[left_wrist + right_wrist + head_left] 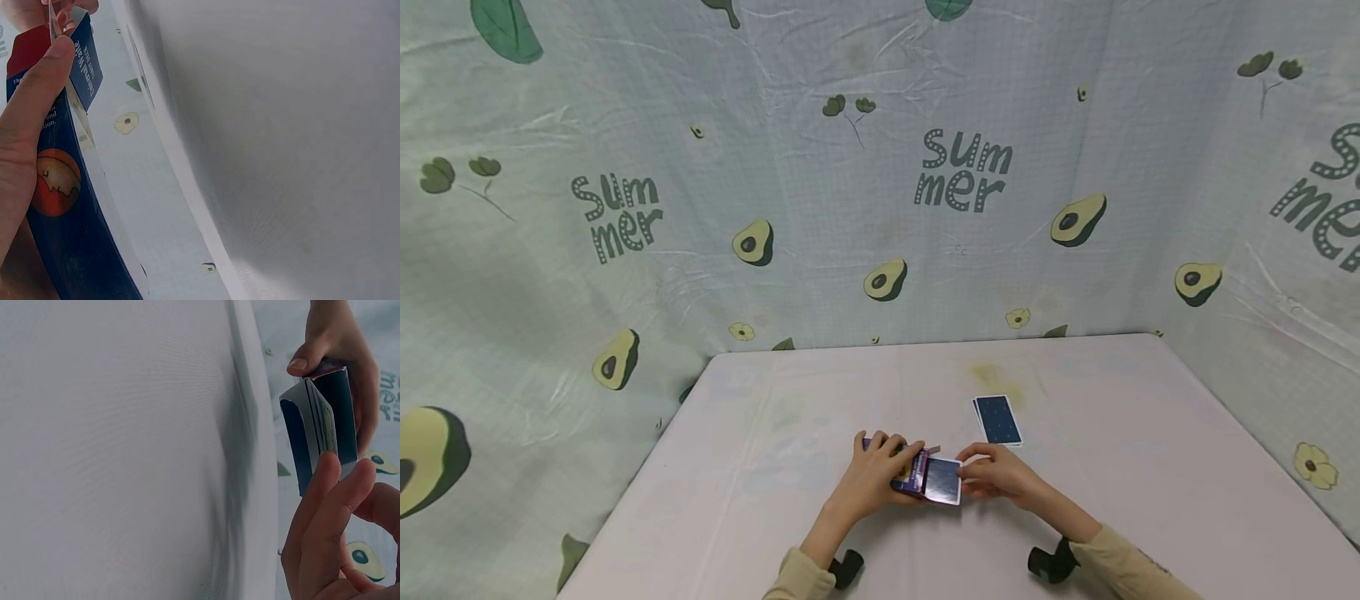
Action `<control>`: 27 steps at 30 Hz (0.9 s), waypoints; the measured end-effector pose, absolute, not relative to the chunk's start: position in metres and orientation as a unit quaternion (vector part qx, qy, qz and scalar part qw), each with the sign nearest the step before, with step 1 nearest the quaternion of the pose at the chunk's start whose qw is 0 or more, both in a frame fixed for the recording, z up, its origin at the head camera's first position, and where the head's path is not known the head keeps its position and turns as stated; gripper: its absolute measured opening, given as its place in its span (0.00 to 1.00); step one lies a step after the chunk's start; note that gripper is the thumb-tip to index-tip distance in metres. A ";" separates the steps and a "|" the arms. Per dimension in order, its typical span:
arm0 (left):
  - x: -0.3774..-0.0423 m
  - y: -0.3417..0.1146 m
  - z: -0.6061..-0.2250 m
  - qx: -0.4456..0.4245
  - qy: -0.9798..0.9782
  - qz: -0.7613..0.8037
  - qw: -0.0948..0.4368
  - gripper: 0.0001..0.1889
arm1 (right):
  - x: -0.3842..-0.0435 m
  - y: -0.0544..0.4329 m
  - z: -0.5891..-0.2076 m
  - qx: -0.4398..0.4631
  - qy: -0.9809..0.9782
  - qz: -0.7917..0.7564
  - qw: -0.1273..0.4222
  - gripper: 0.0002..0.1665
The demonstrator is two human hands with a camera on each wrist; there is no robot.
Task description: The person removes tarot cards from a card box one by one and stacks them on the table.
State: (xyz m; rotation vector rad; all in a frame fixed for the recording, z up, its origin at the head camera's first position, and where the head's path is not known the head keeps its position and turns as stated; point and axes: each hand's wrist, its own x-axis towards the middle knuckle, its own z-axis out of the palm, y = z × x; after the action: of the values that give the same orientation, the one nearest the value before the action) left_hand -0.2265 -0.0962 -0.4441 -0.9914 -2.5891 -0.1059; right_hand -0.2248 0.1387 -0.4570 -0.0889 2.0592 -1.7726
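Observation:
My left hand (876,475) grips a dark blue and purple tarot card box (910,471), thumb along one broad face in the left wrist view. The box's end flap (85,59) stands open. Dark-backed tarot cards (943,481) stick out of its open end toward my right hand (1000,477). Fingertips of that hand pinch the outer edge of these cards; in the right wrist view the fingertips (329,464) overlap the cards' near end. Beyond the right hand, a small stack of blue-backed cards (998,419) lies on the table.
A white cloth covers the table (760,467), with a yellowish stain near the back. Behind and beside it hangs a pale curtain (820,183) printed with avocados and lettering. Black wrist devices (1052,562) sit by both forearms.

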 end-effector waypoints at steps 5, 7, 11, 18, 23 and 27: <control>-0.226 -0.097 -0.445 -0.351 -0.918 -0.035 0.180 0.40 | -0.224 0.143 -0.457 -0.035 0.743 -0.635 0.210 0.22; -0.226 -0.097 -0.445 -0.352 -0.917 -0.038 0.182 0.40 | -0.224 0.144 -0.457 -0.029 0.746 -0.631 0.209 0.21; -0.225 -0.097 -0.445 -0.354 -0.915 -0.042 0.189 0.40 | -0.224 0.146 -0.458 -0.017 0.753 -0.624 0.206 0.20; -0.225 -0.097 -0.445 -0.352 -0.916 -0.036 0.190 0.40 | -0.225 0.151 -0.456 -0.022 0.757 -0.619 0.208 0.19; -0.226 -0.097 -0.446 -0.353 -0.916 -0.036 0.188 0.40 | -0.225 0.155 -0.456 -0.015 0.760 -0.616 0.208 0.18; -0.226 -0.098 -0.445 -0.352 -0.916 -0.036 0.187 0.40 | -0.226 0.160 -0.457 -0.013 0.759 -0.616 0.212 0.18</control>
State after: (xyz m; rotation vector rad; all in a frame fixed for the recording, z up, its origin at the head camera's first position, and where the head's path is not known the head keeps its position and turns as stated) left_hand -0.2260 -0.0980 -0.4451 -0.9921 -2.5795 -0.1023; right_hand -0.2258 0.1603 -0.4566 -0.0370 2.1070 -1.7110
